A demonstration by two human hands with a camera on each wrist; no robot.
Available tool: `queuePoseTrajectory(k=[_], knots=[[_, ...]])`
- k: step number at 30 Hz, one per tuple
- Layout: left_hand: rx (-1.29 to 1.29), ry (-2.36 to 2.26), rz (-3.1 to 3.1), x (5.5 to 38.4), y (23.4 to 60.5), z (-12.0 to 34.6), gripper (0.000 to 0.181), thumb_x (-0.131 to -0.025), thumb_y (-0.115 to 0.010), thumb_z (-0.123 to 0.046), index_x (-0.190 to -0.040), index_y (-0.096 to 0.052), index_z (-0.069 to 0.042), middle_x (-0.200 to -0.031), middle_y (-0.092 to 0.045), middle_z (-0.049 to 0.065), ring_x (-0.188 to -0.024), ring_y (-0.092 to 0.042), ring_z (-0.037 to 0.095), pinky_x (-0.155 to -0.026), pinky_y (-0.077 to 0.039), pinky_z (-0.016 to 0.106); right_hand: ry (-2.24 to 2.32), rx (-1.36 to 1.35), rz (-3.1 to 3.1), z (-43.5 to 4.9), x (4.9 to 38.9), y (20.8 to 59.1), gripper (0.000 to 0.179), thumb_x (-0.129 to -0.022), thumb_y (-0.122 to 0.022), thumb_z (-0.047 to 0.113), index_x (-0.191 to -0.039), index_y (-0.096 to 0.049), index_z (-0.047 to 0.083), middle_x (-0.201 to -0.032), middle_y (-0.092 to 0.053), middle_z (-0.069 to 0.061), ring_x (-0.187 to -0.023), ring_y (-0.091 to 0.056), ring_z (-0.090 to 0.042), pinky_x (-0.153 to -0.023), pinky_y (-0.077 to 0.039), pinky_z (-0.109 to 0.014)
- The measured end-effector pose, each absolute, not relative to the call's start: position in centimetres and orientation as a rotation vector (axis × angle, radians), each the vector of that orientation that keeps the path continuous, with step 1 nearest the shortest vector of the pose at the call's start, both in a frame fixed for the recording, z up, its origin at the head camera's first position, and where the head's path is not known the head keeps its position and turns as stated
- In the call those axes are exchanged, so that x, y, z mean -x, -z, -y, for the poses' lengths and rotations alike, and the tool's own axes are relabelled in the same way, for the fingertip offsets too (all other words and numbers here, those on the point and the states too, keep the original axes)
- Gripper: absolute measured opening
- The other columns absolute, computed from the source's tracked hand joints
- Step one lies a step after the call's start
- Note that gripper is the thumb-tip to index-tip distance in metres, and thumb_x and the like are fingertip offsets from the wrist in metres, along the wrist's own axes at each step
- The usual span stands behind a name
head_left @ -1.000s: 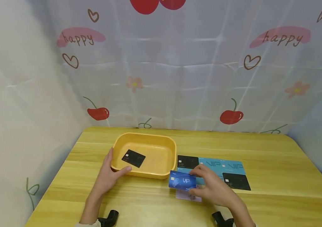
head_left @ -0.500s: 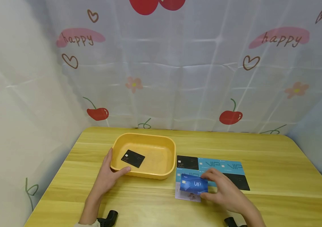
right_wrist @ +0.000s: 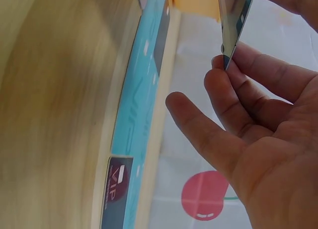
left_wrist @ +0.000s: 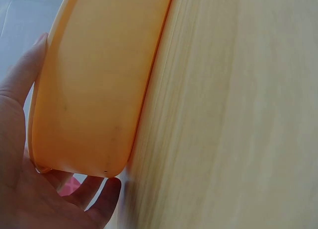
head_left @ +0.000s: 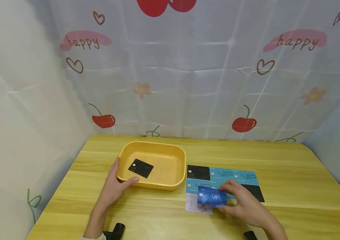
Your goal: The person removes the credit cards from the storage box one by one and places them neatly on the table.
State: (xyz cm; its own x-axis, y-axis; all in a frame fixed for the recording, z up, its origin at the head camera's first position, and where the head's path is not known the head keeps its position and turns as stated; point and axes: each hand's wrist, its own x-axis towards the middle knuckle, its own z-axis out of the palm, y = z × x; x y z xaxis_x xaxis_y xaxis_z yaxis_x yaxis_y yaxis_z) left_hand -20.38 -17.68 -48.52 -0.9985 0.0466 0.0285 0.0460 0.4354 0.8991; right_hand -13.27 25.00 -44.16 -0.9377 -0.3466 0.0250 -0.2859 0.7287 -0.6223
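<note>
In the head view, my left hand (head_left: 114,187) holds the near left corner of a yellow plastic tray (head_left: 165,168), thumb along the front rim and fingers at the side. A black VIP card (head_left: 141,168) lies inside. My right hand (head_left: 244,206) pinches a dark blue VIP card (head_left: 210,197) by its right edge, above the laid-out cards. Below it, a pale pink card (head_left: 191,205) is partly covered. The right wrist view shows the held card (right_wrist: 233,23) nearly edge-on between thumb and fingers.
Right of the tray, cards lie edge to edge: a black card (head_left: 198,172), several light blue cards (head_left: 222,174) and another black card (head_left: 255,192), partly behind my right hand. All rest on a wooden table (head_left: 301,186). A printed curtain (head_left: 187,83) hangs behind.
My right hand has moved right and slightly nearer with the dark blue card, from beside the tray to over the pink and light blue cards. The left hand and tray stay put.
</note>
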Motion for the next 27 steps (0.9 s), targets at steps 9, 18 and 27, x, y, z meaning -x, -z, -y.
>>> queuePoseTrajectory(k=[9,18,27], knots=[[-0.067,-1.658,-2.663,20.3,48.4,17.5,0.115,-0.083,-0.081,-0.036,-0.159,0.001,-0.007,-0.162,-0.004,0.019,-0.147,-0.01,0.035,-0.116,-0.014,0.054,0.929,0.436,-2.839,-27.0,12.6,44.6,0.047,-0.077,-0.085,0.036,-0.112,-0.068,0.009,-0.11,-0.055,0.0,-0.101,-0.06,-0.022,-0.084,-0.055,-0.042],[-0.069,-1.662,-2.657,20.3,48.5,17.7,0.115,-0.083,-0.081,-0.035,-0.159,0.001,-0.007,-0.162,-0.003,0.018,-0.147,-0.008,0.035,-0.116,-0.013,0.054,0.841,0.373,-2.801,-29.3,11.7,45.7,0.049,-0.079,-0.083,0.038,-0.115,-0.067,0.009,-0.112,-0.053,-0.003,-0.1,-0.052,-0.022,-0.084,-0.052,-0.042],[-0.067,-1.646,-2.668,20.4,48.6,17.7,0.115,-0.083,-0.08,-0.037,-0.159,0.0,-0.007,-0.162,-0.004,0.019,-0.147,-0.01,0.036,-0.116,-0.014,0.055,0.853,0.328,-2.765,-28.8,11.8,46.2,0.048,-0.077,-0.084,0.037,-0.115,-0.067,0.012,-0.111,-0.051,-0.001,-0.102,-0.05,-0.023,-0.088,-0.05,-0.047]])
